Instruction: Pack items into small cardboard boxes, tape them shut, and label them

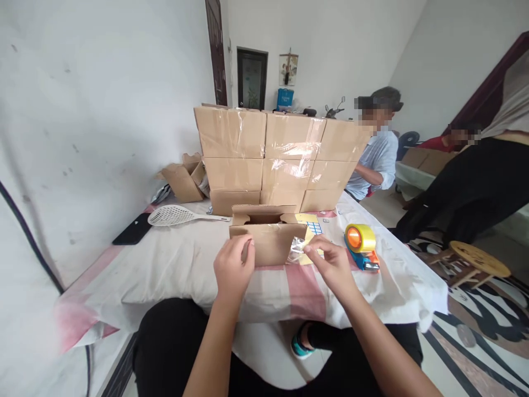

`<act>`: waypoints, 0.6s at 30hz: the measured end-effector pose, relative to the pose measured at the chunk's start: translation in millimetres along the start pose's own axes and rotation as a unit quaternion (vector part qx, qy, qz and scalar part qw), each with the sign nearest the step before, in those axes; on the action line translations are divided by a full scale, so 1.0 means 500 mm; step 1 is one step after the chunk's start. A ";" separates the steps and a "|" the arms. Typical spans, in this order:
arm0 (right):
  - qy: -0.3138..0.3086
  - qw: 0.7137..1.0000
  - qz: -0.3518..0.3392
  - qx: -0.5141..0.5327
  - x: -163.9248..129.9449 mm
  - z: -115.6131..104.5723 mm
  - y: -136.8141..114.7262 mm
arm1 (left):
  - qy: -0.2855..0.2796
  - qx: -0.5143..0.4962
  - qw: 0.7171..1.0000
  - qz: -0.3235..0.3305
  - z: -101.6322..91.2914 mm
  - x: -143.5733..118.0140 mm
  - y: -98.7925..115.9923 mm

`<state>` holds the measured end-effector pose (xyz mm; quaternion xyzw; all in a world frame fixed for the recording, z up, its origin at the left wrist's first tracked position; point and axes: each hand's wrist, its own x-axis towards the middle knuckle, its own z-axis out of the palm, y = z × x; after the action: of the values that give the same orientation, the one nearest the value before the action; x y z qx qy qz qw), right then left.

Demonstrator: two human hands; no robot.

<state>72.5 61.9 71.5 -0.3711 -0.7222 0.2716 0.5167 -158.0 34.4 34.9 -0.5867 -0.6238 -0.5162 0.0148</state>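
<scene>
The left hand [232,268] presses against the front of the open box [266,234] near the bed's [165,270] front edge to steady it, while the right hand [330,264] pinches clear tape [298,249] off its corner, tape gun [361,246] alongside.

Before you: bed [173,270], white-pink sheet, bearing stacked taped cartons [281,160], small open box [266,234], tape dispenser [361,246], white swatter [177,215], black phone [133,230], yellow label sheet [308,221].
</scene>
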 end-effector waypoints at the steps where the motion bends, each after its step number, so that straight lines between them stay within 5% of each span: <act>1: -0.012 1.000 -0.004 -0.008 0.021 -0.005 -0.006 | 0.022 0.010 0.998 0.053 0.002 0.002 -0.008; 4: -0.035 0.998 -0.026 -0.044 0.084 -0.013 -0.019 | 0.000 0.043 0.989 0.144 0.020 0.006 -0.015; 12: -0.147 0.986 0.070 0.024 0.207 0.027 0.012 | -0.063 0.053 0.994 0.074 0.058 0.007 -0.012; 18: -0.094 0.995 0.015 -0.016 0.260 0.079 0.047 | -0.058 0.055 0.994 0.074 0.060 0.008 -0.017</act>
<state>16.2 181.4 111.6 -0.3630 -0.7664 0.3009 0.4363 -147.8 58.7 18.0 -0.6585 -0.6058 -0.4438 0.0495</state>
